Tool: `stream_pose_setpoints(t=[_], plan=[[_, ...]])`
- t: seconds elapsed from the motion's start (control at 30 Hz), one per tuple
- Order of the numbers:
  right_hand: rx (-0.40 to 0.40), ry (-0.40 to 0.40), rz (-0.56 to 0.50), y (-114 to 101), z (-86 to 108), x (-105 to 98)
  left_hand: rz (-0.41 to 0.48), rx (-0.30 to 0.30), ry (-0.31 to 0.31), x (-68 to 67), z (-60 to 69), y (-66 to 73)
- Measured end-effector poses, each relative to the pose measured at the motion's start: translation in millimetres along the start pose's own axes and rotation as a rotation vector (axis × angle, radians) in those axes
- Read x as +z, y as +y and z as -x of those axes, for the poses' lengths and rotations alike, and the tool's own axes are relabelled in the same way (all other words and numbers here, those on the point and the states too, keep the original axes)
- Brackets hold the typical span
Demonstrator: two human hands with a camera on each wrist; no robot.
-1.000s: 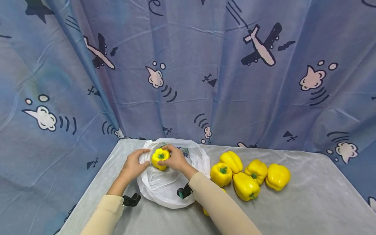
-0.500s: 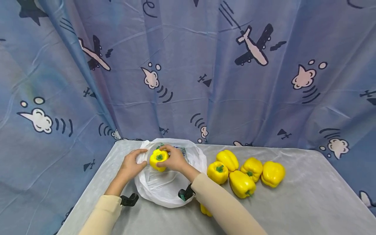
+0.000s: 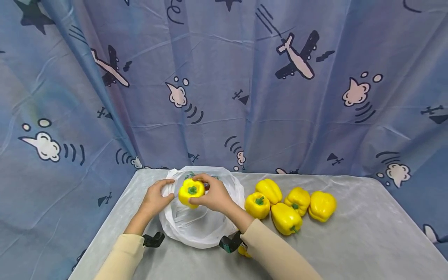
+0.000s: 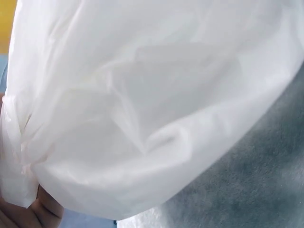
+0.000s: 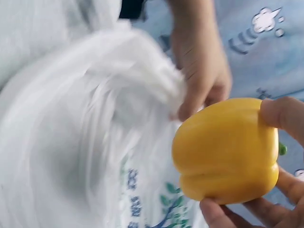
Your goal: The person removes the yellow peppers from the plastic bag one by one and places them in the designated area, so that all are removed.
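My right hand (image 3: 216, 195) holds a yellow bell pepper (image 3: 186, 194) above the mouth of a white plastic bag (image 3: 175, 235), its green stem facing up toward the head camera. In the right wrist view, thumb and fingers span the pepper (image 5: 221, 152), and printed blue characters and green leaves show on the bag (image 5: 52, 147). My left hand (image 3: 153, 198) grips the bag's rim on its left side. Bunched plastic hides much of that hand in the left wrist view, where the bag (image 4: 118, 123) fills most of the picture.
Several loose yellow bell peppers (image 3: 257, 206) lie grouped on the grey-covered table (image 3: 350, 249), right of the bag. Another pepper (image 3: 244, 251) is partly hidden beneath my right forearm. A blue patterned curtain (image 3: 217, 97) hangs behind the table.
The held pepper has shifted slightly right relative to the bag and looks larger, as if raised. My right forearm has moved right too. The left hand keeps its grip; the head view has turned slightly right.
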State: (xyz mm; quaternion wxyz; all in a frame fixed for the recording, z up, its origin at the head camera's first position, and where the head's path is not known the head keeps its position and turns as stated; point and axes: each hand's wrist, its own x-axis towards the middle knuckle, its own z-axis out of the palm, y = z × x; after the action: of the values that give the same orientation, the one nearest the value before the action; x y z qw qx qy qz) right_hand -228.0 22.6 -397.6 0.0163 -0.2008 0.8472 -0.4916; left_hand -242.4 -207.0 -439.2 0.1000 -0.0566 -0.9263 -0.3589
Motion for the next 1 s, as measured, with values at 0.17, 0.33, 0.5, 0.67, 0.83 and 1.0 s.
stream_pose_setpoints(t=[0.17, 0.33, 0.5, 0.67, 0.83, 1.0], plan=[[0.002, 0.019, -0.016, -13, 20.3, -14, 0.005, 0.003, 0.000, 0.4, 0.3, -0.2], [-0.010, 0.052, -0.063, -21, 37.4, -32, 0.003, 0.002, 0.000, 0.1, 0.2, 0.0], [0.024, 0.082, -0.085, -25, 52.4, -47, 0.005, 0.001, -0.004, 0.0, 0.2, 0.2], [0.051, 0.103, -0.089, -25, 67.5, -61, 0.003, 0.008, -0.007, 0.6, 0.3, -0.9], [0.061, 0.113, -0.075, -23, 79.5, -72, 0.006, 0.005, -0.009, -0.3, 1.2, -2.0], [0.037, 0.115, -0.065, -22, 88.4, -83, 0.012, -0.002, -0.016, -1.4, 1.6, -2.1]])
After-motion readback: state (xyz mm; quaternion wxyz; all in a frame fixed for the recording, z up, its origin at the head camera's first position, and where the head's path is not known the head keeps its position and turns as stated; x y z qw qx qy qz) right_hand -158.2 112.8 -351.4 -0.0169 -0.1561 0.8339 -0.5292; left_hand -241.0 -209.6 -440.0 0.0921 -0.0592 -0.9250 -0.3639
